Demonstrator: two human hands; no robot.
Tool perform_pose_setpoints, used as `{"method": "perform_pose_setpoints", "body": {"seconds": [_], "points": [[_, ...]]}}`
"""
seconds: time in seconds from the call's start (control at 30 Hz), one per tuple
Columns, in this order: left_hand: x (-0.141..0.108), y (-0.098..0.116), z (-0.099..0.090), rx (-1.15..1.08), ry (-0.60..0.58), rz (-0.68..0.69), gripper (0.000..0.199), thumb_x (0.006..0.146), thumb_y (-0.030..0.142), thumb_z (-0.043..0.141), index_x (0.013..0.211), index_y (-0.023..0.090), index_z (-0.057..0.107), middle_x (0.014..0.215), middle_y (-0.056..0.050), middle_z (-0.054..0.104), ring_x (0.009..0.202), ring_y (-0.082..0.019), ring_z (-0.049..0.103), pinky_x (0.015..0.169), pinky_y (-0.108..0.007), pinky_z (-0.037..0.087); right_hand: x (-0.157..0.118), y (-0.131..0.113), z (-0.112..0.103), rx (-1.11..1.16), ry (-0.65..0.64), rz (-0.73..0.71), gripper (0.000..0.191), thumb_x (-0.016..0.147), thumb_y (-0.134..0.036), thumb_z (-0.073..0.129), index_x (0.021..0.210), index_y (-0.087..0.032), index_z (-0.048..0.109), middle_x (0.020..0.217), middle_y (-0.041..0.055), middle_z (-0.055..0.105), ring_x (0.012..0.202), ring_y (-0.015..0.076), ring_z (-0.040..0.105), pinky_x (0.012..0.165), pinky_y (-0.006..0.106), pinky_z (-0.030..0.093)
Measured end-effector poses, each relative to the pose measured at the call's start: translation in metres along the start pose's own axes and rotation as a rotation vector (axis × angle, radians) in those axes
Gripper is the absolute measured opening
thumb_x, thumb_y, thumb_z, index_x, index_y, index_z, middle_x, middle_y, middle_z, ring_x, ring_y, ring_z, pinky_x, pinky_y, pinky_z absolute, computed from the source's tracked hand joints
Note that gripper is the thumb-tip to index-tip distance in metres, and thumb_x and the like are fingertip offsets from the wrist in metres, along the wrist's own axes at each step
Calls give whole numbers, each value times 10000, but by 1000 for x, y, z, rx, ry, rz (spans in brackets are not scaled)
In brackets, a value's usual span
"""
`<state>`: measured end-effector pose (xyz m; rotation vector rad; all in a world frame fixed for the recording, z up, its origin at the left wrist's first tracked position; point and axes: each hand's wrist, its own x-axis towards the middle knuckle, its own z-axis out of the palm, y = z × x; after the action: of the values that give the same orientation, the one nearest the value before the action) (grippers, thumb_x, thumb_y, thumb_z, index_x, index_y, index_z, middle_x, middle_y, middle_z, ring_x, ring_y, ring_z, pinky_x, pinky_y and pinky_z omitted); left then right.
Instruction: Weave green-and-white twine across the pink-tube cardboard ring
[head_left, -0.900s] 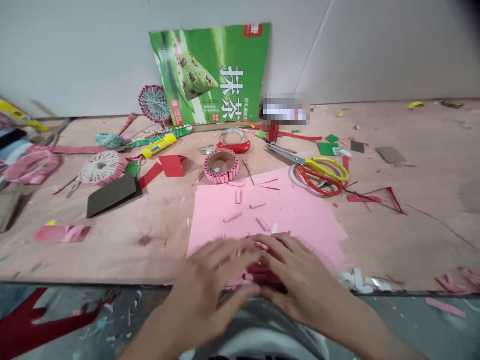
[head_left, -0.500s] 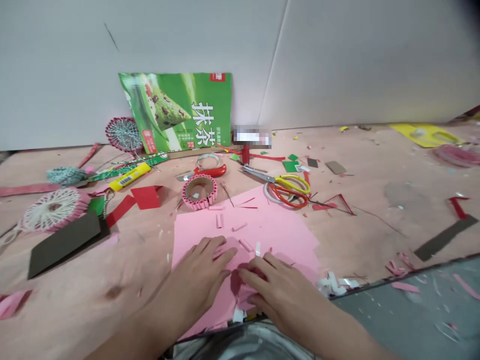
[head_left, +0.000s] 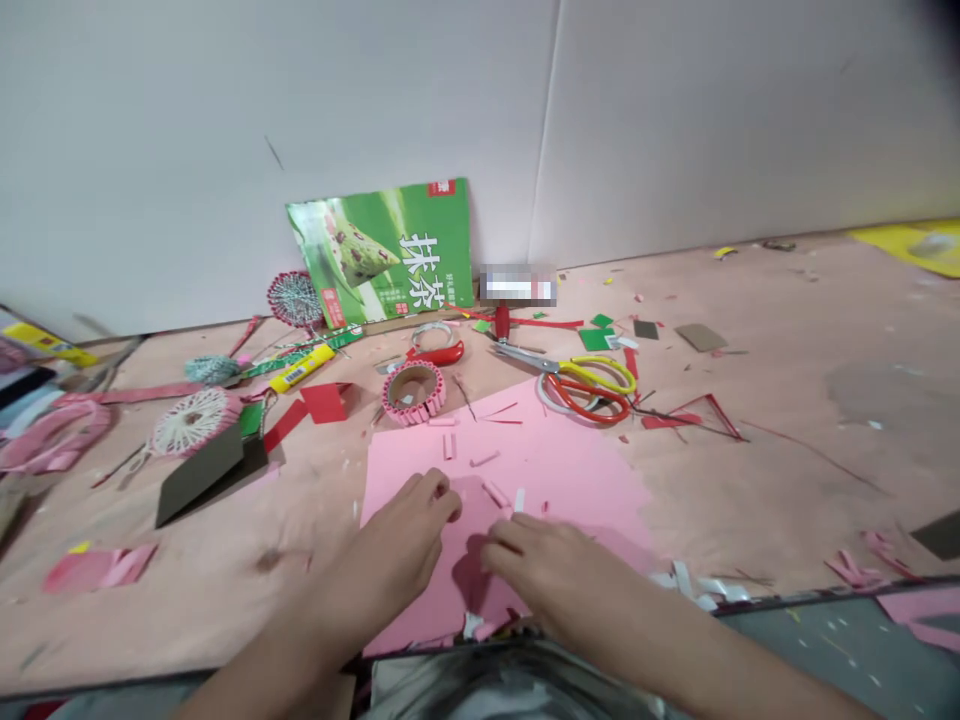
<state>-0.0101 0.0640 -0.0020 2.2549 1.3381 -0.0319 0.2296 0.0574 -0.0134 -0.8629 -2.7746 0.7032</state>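
My left hand point(head_left: 416, 525) is over the left part of a pink paper sheet point(head_left: 592, 490), its fingers curled in; whatever they may hold is hidden. Opposite it, my right hand point(head_left: 536, 565) is bent downward near the sheet's front edge, fingers together and tips partly out of sight. A gap of bare pink paper lies between the two hands. Just beyond them are a small rolled pink paper tube point(head_left: 495, 493) and a white scrap point(head_left: 519, 500). Farther back stands a ring edged with pink paper rolls point(head_left: 414, 392).
Scissors with yellow and red handles point(head_left: 592, 385) lie behind the sheet. A green package point(head_left: 382, 250) leans on the wall. To the left are a yellow glue stick point(head_left: 302, 368), a string-wound wheel point(head_left: 196, 422) and dark folded card point(head_left: 199, 475). Paper scraps point(head_left: 705, 590) line the front edge.
My hands have moved apart, and the left fingers, spread before, are now curled. The view has turned left, bringing more of the table's left side into sight.
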Motion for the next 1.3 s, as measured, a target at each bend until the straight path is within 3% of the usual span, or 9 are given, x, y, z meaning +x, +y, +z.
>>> {"method": "perform_pose_setpoints", "body": {"seconds": [0.23, 0.33, 0.57, 0.77, 0.87, 0.97, 1.13, 1.2, 1.3], "points": [[29, -11, -23, -41, 149, -21, 252, 878, 15, 498, 974, 190, 650, 1043, -59, 656, 902, -208, 652, 819, -341, 514, -5, 42, -9, 290, 209, 230, 203, 1033, -165, 567, 1126, -208, 742, 1081, 30, 757, 969, 168, 701, 838, 276, 495], [54, -14, -24, 111, 231, 62, 291, 921, 15, 477, 1056, 170, 684, 1141, -98, 660, 1020, -240, 662, 888, -367, 528, 2, 44, -11, 275, 258, 230, 211, 1033, -184, 578, 1132, -224, 760, 1108, 26, 758, 987, 164, 708, 848, 269, 501], [83, -20, -6, 240, 257, 114, 359, 900, -52, 416, 1052, 112, 698, 1231, -182, 610, 1162, -318, 600, 998, -466, 509, 31, 27, 10, -102, 93, 298, 255, 1014, -97, 516, 1138, -167, 728, 1061, 90, 701, 953, 244, 686, 752, 334, 479], [74, -24, -11, 167, 273, 98, 343, 869, -43, 460, 936, 132, 747, 1083, -140, 696, 1002, -272, 668, 886, -407, 551, 41, 29, -4, -176, 0, 287, 341, 931, 31, 483, 1129, -146, 697, 1069, 102, 693, 999, 249, 652, 752, 335, 448], [69, -24, -33, 109, 301, 94, 322, 873, 6, 513, 977, 148, 782, 1075, -114, 744, 959, -256, 692, 847, -386, 558, 51, 43, -14, -140, 29, 239, 344, 947, 17, 461, 1154, -132, 692, 1143, 124, 688, 1078, 248, 623, 839, 336, 444], [78, -28, -73, 55, 358, 107, 339, 859, 36, 539, 998, 187, 809, 1089, -75, 770, 986, -233, 703, 869, -350, 554, 64, 61, -16, -103, 27, 198, 303, 963, -17, 462, 1101, -125, 709, 1102, 127, 692, 1022, 232, 629, 843, 325, 435], [138, -56, -140, -60, 553, 9, 292, 813, 77, 596, 980, 149, 825, 1059, -86, 783, 988, -243, 696, 932, -367, 533, 78, 68, -18, -93, 7, 163, 278, 968, -52, 507, 1099, -154, 729, 1054, 110, 706, 954, 196, 649, 817, 283, 430], [164, -71, -150, -99, 539, -23, 210, 811, 114, 650, 922, 125, 827, 948, -100, 791, 905, -239, 705, 893, -364, 545, 79, 65, -20, -93, -1, 158, 239, 969, -67, 529, 1056, -151, 735, 1015, 109, 707, 916, 187, 650, 795, 270, 425], [185, -89, -148, -174, 459, -33, 132, 766, 156, 737, 857, 130, 829, 806, -83, 782, 752, -223, 704, 787, -345, 565, 78, 63, -23, -74, -12, 149, 186, 964, -83, 560, 967, -147, 735, 954, 101, 707, 859, 174, 647, 758, 260, 413]]}}
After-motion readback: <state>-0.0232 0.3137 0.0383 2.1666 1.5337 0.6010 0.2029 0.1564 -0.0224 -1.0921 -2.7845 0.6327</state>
